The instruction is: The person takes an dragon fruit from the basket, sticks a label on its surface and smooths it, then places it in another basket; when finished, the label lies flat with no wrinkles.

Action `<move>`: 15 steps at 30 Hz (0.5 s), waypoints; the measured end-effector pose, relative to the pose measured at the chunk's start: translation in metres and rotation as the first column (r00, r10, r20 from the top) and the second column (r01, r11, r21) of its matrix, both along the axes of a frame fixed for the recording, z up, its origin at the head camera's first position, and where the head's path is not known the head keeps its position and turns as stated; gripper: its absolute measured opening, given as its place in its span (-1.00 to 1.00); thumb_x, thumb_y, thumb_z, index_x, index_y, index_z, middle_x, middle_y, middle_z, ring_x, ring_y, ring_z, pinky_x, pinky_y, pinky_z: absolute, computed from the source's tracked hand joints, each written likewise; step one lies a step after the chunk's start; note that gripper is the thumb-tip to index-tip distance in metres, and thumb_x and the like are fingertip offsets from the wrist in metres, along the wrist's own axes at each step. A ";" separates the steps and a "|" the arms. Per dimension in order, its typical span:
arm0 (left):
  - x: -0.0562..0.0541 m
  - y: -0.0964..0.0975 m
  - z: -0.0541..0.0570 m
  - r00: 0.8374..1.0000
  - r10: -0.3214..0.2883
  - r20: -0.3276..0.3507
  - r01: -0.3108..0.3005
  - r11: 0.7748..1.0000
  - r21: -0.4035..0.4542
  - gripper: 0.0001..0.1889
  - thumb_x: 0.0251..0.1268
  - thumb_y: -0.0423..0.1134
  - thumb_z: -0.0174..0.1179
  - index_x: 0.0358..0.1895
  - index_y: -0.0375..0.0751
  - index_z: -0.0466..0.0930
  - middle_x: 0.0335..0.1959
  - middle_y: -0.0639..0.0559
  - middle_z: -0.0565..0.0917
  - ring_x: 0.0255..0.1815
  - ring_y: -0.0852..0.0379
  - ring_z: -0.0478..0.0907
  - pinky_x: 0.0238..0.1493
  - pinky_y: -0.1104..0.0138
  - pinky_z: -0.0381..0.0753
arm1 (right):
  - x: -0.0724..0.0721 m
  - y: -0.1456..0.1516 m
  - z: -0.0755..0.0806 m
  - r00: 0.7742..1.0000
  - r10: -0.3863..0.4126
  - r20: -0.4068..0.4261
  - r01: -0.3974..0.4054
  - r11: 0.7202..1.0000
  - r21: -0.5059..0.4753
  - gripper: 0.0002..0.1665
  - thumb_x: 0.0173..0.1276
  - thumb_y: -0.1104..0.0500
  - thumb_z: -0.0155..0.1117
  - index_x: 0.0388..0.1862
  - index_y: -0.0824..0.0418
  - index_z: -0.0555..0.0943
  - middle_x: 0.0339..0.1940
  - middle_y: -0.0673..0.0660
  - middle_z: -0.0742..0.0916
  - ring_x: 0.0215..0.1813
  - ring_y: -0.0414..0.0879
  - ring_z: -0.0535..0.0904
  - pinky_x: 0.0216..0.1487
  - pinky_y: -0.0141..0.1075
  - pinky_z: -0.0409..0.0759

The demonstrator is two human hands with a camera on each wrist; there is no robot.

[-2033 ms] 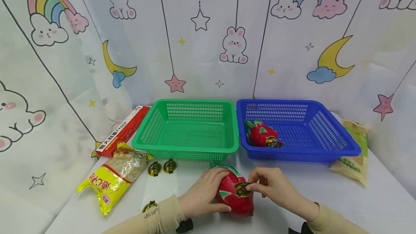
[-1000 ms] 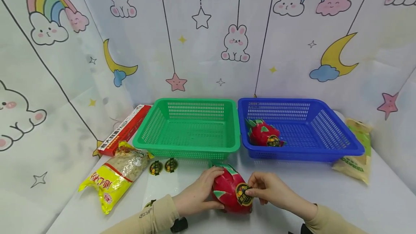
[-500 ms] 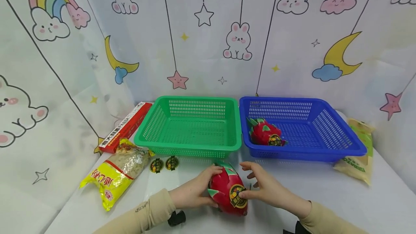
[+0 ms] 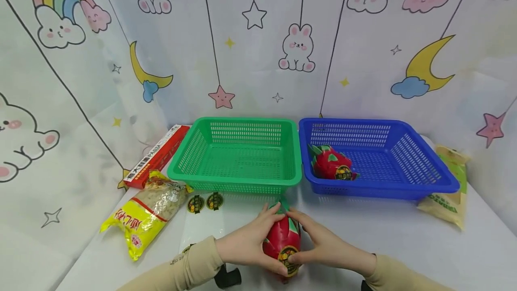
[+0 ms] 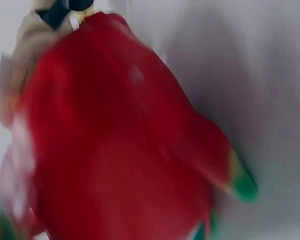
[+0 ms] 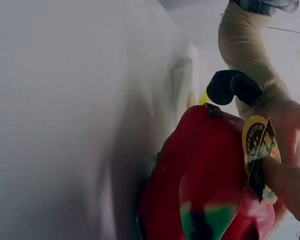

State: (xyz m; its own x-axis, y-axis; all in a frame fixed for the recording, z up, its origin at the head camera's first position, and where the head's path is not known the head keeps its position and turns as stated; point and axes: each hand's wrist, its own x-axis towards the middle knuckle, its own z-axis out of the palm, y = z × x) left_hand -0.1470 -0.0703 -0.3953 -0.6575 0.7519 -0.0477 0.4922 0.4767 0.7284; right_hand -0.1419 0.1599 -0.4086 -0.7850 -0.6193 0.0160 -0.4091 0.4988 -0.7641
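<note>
A red dragon fruit [image 4: 278, 237] with green-tipped scales stands between both hands on the white table. My left hand [image 4: 245, 242] grips its left side, the thumb low at the front and the fingers toward the leafy top. From the right, my right hand [image 4: 329, 247] holds it, with its thumb on a round black-and-gold sticker [image 4: 287, 255] on the fruit's front. In the right wrist view, the sticker [image 6: 257, 140] lies on the red skin under that thumb. The fruit [image 5: 110, 120] fills much of the blurred left wrist view.
A green basket [image 4: 238, 183] and a blue basket [image 4: 383, 187] stand behind; another stickered dragon fruit [image 4: 329, 163] lies in the blue one. At left are a sticker sheet [image 4: 202, 226], a yellow food bag [image 4: 147, 214] and a red pasta box [image 4: 155, 156]. A beige-green bag [image 4: 450, 192] lies at right.
The right hand has gone from pinching the sticker's edge to wrapping the fruit's right side, thumb on the sticker. The sticker now lies flatter, and the fruit has turned and shifted slightly left.
</note>
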 end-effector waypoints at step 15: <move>0.011 0.013 -0.005 0.979 0.200 -0.043 -0.199 0.980 0.024 -0.12 -0.10 0.15 0.37 0.28 -0.20 0.20 0.44 -0.23 0.02 0.40 -0.41 -0.08 0.26 -0.14 0.21 | -0.011 -0.009 -0.007 0.999 0.046 -0.016 -0.047 0.996 -0.081 -0.11 0.06 -0.04 0.41 0.34 0.19 0.29 0.39 0.37 0.25 0.35 0.35 0.20 0.13 0.06 0.45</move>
